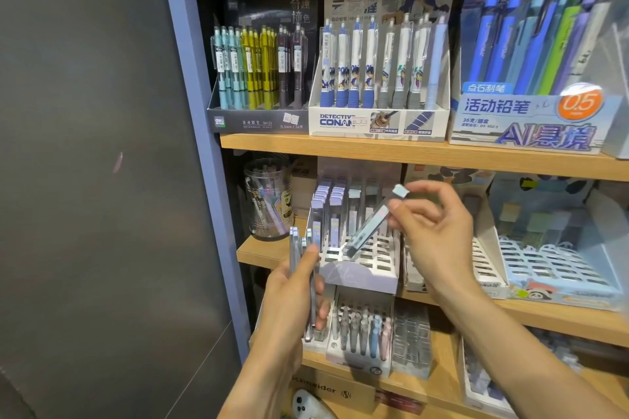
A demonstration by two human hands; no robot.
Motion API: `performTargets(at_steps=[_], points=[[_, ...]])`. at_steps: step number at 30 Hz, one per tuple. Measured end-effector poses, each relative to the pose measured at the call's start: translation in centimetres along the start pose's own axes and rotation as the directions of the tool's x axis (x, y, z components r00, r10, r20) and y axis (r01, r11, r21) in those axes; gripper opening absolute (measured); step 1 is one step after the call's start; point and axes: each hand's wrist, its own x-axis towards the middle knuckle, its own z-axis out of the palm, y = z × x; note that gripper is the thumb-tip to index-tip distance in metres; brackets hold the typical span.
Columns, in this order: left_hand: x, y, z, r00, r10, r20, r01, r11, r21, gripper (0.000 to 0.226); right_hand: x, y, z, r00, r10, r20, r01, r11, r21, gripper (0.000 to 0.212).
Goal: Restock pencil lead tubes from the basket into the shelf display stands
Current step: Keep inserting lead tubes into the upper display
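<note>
White stand: we're working the slotted display stand (360,258) on the middle shelf (531,313), partly filled.
Done so far: left two columns carry lavender-capped tubes (328,211); a few pale ones stand in the back rows to the right of them.
Left to do: most front slots still show empty, so we judge this under half done for this stand. Neighbouring stands (558,269) to the right also show many empty slots.
Tube in play: one lead tube (372,224), blue cap up, tilted, lower end at the front slots, not yet seated as far as we can tell.
Right hand (432,224): pinches that tube near its upper part between thumb and fingers, remaining fingers curled loosely, wrist coming in from lower right.
Left hand (292,292): grips a small stack of spare tubes (301,248) held upright, thumb along the front, just beside the stand's left edge.
Basket: not in view.
Next, our guess: straighten the tube to vertical and drop it into a slot.
</note>
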Motion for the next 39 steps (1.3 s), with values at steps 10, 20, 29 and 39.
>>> performTargets(at_steps=[10, 20, 29, 39], points=[[0.2, -0.2, 1.5, 0.995, -0.032, 0.098, 0.043, 0.993, -0.112, 0.012, 1.5, 1.0, 1.2, 0.944, -0.309, 0.116, 0.329, 0.912, -0.246, 0.02], [0.4, -0.5, 2.1, 0.991, -0.003, 0.135, 0.022, 0.99, -0.14, 0.008, 2.5, 1.6, 1.5, 0.888, -0.364, 0.282, 0.449, 0.818, -0.359, 0.019], [0.1, -0.5, 2.4, 0.989, 0.032, 0.144, -0.011, 0.989, -0.145, 0.017, 2.5, 2.5, 1.7, 0.85, -0.36, 0.386, 0.519, 0.701, -0.489, 0.037], [-0.1, -0.5, 2.8, 0.989, -0.001, 0.148, 0.035, 0.973, -0.23, 0.032, 2.0, 1.3, 1.2, 0.843, -0.305, 0.443, 0.525, 0.649, -0.551, 0.043]])
